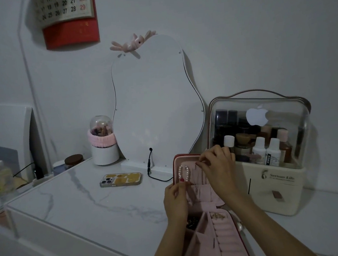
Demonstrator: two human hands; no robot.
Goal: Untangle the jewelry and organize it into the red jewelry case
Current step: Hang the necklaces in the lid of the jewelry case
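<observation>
The red jewelry case (174, 164) stands open on the marble table, its pink-lined lid upright and its base (211, 244) with ring rolls near me. A pearl strand (183, 172) hangs inside the lid at the left. My right hand (216, 164) pinches something thin at the top of the lid beside the pearls. My left hand (175, 200) pinches a fine chain (195, 186) at the lid's lower pocket. The chain is too thin to follow between the hands. Small gold pieces (218, 215) lie in the base's far compartment.
A cosmetics organiser (271, 190) with bottles stands right behind the case. A wavy mirror (158, 108) leans on the wall, its black cable (158, 175) trailing beside the lid. A phone (120, 179) lies to the left. A white cup with a pink band (104, 147) stands at the back.
</observation>
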